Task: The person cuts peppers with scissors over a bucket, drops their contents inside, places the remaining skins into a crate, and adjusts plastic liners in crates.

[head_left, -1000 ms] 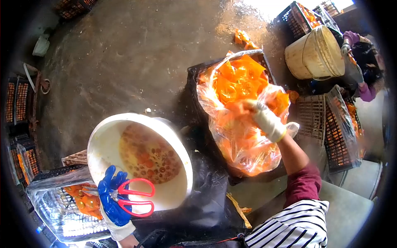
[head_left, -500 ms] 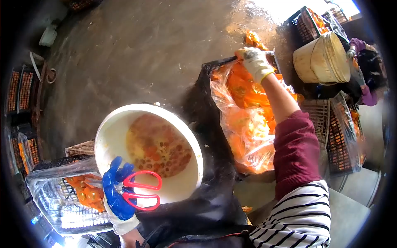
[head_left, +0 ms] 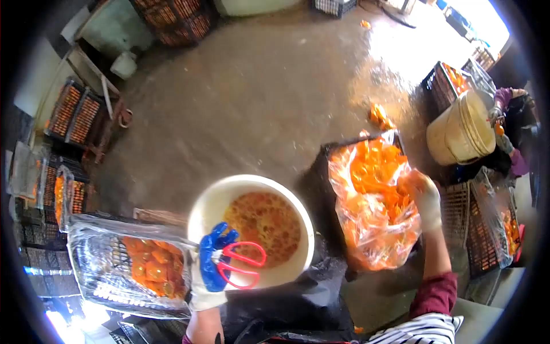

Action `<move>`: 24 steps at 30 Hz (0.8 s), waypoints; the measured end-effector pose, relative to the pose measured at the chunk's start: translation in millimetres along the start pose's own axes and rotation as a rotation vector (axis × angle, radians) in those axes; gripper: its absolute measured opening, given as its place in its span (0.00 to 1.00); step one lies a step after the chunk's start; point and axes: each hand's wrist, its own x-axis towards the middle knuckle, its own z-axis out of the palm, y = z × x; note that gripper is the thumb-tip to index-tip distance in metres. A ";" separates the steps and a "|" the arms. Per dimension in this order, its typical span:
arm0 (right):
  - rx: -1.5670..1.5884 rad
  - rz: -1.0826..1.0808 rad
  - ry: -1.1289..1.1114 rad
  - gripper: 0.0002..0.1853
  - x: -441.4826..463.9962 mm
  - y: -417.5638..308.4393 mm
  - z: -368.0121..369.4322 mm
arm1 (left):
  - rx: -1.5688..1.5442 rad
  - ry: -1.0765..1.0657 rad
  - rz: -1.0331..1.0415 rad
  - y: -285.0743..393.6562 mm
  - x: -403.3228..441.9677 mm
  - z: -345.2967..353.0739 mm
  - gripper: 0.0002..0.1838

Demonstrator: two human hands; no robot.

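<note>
My left hand (head_left: 213, 261), in a blue-coated white glove, holds red-handled scissors (head_left: 243, 265) over the near left rim of a white bucket (head_left: 310, 229). Brownish liquid with round orange pieces (head_left: 264, 229) lies in the bucket. To its right is a black crate (head_left: 326, 172) lined with clear plastic and filled with orange peels or skins (head_left: 375, 166). My right hand (head_left: 425, 198), in a white glove, is at the crate's right edge, its fingers closed on an orange piece that is blurred. At the left, a plastic-lined crate (head_left: 94, 269) holds orange fruit (head_left: 157, 266).
At the right, a co-worker in purple sleeves (head_left: 518, 163) handles something orange beside a cream bucket (head_left: 455, 135). Crates of orange fruit (head_left: 487, 241) stand below. More stacked crates (head_left: 74, 114) line the left side. Orange scraps (head_left: 380, 116) lie on the wet floor (head_left: 229, 103).
My right hand has moved from the crate's far end back to its right edge. The view has tilted up, showing more floor and crates. My left hand still holds the scissors.
</note>
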 end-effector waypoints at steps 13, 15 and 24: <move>1.581 0.750 0.332 0.33 -241.7 56.7 34.5 | 0.090 -0.056 0.060 38.6 -27.0 5.1 0.25; 1.208 0.675 0.492 0.30 -224.8 53.2 50.8 | 0.268 -0.042 0.189 54.4 -33.2 1.9 0.26; 0.920 0.849 0.213 0.28 -233.1 88.4 15.9 | 0.445 0.272 0.301 134.9 58.7 -101.9 0.26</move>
